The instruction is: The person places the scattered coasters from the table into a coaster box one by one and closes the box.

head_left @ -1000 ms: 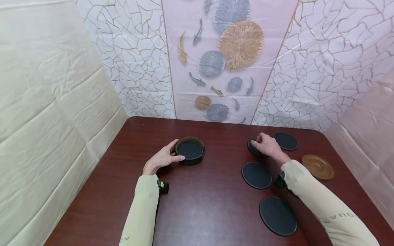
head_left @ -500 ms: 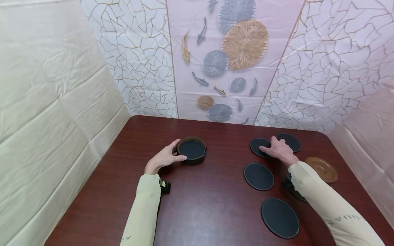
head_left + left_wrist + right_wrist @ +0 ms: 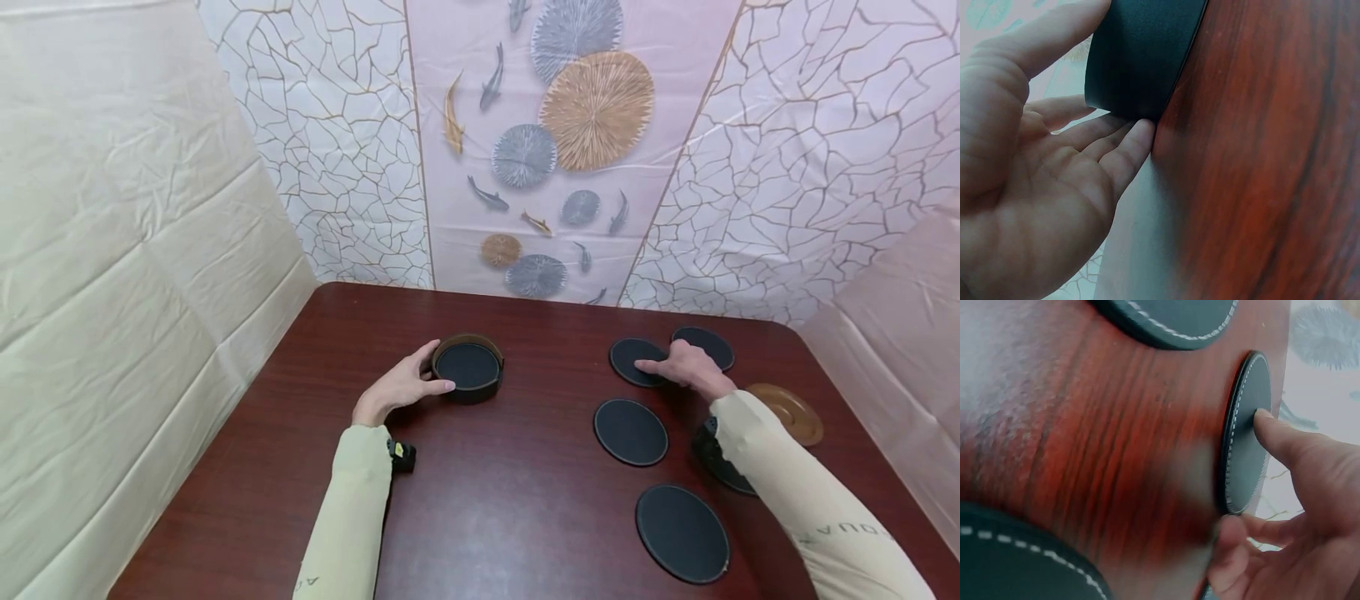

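My left hand (image 3: 401, 387) holds the left side of a round black coaster holder (image 3: 471, 393), thumb at its near rim. The left wrist view has its fingers against the dark wall (image 3: 1141, 56). A black coaster (image 3: 467, 365) lies inside the holder. On the right, my right hand (image 3: 693, 371) grips the right side of a flat black coaster (image 3: 632, 358). In the right wrist view its thumb presses the stitched coaster's top (image 3: 1250, 440), and curled fingers meet its edge. The coaster lies on the table.
More black coasters lie around: one behind the right hand (image 3: 705, 343), one nearer (image 3: 630, 432), one at the front (image 3: 682, 533) and one partly under the right sleeve (image 3: 727, 471). A brown round dish-like disc (image 3: 795, 417) sits at the table's right. A patterned cloth (image 3: 525, 208) hangs behind.
The right hand has shifted right from over the coaster to its right edge, thumb still on top. The left hand stays at the holder. The head view has shifted slightly.
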Demonstrator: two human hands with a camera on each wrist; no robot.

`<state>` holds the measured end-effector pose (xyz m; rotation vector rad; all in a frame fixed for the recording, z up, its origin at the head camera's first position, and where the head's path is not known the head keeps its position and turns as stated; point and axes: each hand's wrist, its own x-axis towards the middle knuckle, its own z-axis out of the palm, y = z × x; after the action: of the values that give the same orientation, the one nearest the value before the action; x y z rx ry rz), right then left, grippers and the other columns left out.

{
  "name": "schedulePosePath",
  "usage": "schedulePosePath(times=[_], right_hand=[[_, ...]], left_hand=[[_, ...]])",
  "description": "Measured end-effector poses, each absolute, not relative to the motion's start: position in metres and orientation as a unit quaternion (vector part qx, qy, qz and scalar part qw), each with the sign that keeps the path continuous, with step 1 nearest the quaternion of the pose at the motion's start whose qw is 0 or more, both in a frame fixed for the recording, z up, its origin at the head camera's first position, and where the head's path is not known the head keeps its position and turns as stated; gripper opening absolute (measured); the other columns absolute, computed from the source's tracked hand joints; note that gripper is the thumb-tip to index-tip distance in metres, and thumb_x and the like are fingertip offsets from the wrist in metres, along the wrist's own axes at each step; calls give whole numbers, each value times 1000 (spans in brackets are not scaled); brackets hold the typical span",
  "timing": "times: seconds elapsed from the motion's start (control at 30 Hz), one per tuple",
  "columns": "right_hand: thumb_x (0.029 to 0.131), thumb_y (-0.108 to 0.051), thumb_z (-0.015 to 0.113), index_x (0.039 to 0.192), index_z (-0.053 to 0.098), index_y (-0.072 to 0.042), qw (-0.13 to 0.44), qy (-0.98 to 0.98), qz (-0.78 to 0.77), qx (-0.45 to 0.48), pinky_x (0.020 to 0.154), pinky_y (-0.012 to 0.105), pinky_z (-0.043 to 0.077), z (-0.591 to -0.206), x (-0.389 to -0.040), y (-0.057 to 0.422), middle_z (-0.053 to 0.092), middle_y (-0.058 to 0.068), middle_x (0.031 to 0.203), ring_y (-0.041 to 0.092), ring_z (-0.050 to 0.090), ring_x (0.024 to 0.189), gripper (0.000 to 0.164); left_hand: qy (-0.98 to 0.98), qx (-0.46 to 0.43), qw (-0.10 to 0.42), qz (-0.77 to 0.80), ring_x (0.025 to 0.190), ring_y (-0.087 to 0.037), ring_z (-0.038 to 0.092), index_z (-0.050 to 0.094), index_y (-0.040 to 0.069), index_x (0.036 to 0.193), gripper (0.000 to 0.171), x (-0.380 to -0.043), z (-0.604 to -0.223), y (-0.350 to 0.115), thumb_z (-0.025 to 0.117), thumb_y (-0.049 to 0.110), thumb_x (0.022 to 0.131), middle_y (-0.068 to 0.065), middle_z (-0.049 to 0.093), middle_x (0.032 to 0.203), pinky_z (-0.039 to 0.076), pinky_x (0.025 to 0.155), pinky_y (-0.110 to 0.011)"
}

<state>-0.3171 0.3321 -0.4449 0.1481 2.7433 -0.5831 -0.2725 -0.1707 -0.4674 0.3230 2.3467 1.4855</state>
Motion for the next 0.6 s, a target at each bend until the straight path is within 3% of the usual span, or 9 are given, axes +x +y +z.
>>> schedulePosePath(times=[0.13, 0.33, 0.43, 0.6], right_hand=[[86, -56, 68, 79, 44, -8, 176, 949, -253, 71, 52, 30, 40, -448, -320, 337, 38, -3, 56, 19, 46, 54, 54], [87, -51, 69, 56, 38, -19, 181, 939, -277, 91, 50, 29, 38, -446, -322, 338, 35, -5, 50, 17, 43, 50, 54], [87, -49, 70, 59, 37, -17, 172, 940, -280, 92, 50, 29, 37, -443, -322, 336, 39, -4, 51, 17, 46, 51, 53], [92, -41, 66, 84, 44, -6, 147, 950, -268, 70, 52, 30, 43, -435, -320, 336, 54, 4, 62, 20, 57, 59, 42]], left_hand=[[830, 111, 172, 519, 146, -29, 35, 13, 21, 159, 100, -271, -467, -170, 77, 36, 85, -3, 20, 164, 40, 111, -46], [827, 118, 171, 522, 147, -29, 34, 12, 19, 160, 99, -270, -466, -170, 76, 34, 86, -4, 20, 164, 39, 112, -46], [824, 118, 170, 527, 148, -29, 31, 12, 19, 159, 100, -270, -465, -170, 77, 34, 85, -5, 21, 164, 38, 113, -48], [825, 112, 169, 527, 149, -27, 29, 14, 20, 159, 100, -271, -466, -170, 78, 35, 85, -3, 24, 163, 36, 114, -47]])
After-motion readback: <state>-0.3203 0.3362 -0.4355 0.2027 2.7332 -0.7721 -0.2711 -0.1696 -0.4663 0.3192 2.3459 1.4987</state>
